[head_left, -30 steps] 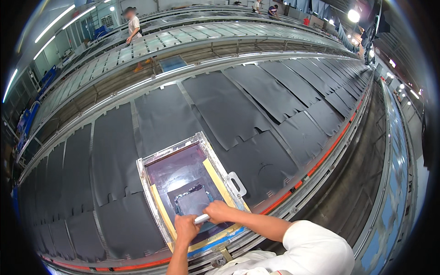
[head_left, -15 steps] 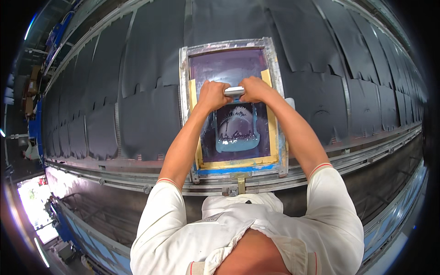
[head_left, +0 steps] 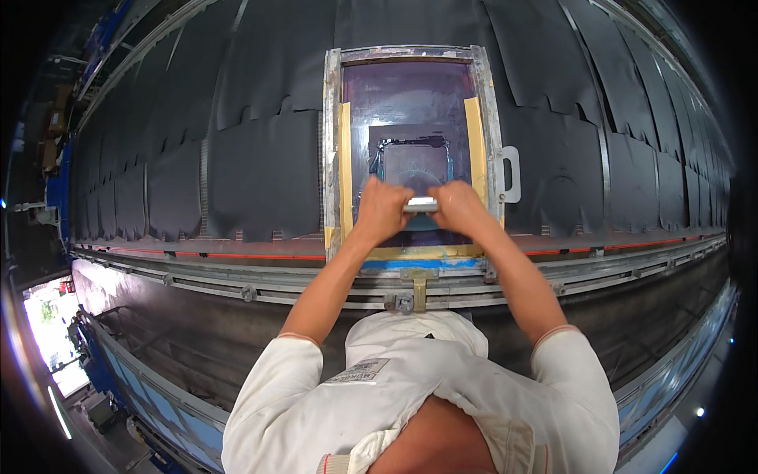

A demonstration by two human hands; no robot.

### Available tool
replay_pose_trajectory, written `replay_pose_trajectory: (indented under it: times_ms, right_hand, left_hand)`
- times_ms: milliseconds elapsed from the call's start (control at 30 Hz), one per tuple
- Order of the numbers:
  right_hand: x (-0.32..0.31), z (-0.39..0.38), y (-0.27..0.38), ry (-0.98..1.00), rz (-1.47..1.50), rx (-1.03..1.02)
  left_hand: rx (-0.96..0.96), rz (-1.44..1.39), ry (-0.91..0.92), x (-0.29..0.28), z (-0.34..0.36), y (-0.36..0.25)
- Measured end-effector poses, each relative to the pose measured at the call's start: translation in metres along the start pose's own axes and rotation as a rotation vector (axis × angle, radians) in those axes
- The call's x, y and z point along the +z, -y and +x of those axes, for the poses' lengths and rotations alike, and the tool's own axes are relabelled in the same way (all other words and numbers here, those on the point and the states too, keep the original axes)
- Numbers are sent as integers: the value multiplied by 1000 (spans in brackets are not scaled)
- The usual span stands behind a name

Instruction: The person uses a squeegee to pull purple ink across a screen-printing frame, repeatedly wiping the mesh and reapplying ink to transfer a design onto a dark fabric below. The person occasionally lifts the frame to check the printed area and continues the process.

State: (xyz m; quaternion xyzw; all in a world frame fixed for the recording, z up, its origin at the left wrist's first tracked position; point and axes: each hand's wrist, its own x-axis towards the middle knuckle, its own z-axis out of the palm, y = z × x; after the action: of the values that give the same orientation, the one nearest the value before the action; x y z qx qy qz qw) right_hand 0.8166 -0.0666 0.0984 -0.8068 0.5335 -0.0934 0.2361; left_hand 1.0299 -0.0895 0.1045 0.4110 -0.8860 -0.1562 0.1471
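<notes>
Gripping squeegee handle (head_left: 421, 205) in left hand (head_left: 384, 208) and right hand (head_left: 460, 208), low on framed screen (head_left: 406, 54); seemingly partly done, with dark ink (head_left: 426, 141) left above.

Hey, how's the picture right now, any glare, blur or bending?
Head view: the front metal rail bows and the corners fall black; head view, lower left: the bright opening is washed out; head view, centre: the left hand and right hand look slightly smeared, and the pale handle they grip shines almost white.
</notes>
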Motion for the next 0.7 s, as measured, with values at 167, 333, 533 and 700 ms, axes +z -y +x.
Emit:
replay_pose_trajectory:
  times_ms: [167, 333, 533, 700]
  right_hand:
    - [-14, -24, 10, 70, 400, 96]
    - [-18, -15, -103, -991, 58, 409]
    - [-6, -6, -135, -778, 502, 708]
    - [-19, -11, -134, -730, 609, 760]
  left_hand:
    - [-18, -16, 90, -5, -15, -1]
    - [-36, -4, -2, -22, 49, 29]
    - [-103, -50, 60, -36, 98, 44]
    - [61, -10, -197, 10, -1, 6]
